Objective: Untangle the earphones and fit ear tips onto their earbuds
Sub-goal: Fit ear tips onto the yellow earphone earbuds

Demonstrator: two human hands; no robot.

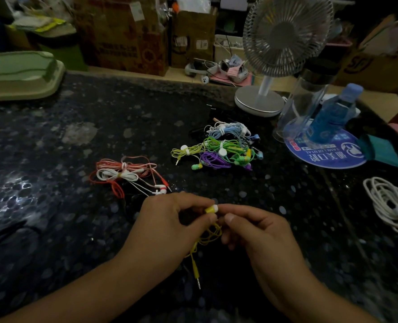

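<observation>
Above the table [53, 141], left hand [170, 220] and right hand [258, 227] both pinch one yellow earbud [210, 209]

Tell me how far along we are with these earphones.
Done, apparently: the red and white pair lies coiled and tied, white tips on. In hand: the left hand and right hand pinch the yellow earbud, its white tip just on or going on; the yellow cord hangs loose. Left: seemingly the mixed-colour pile behind and the white bundle at right.
</observation>
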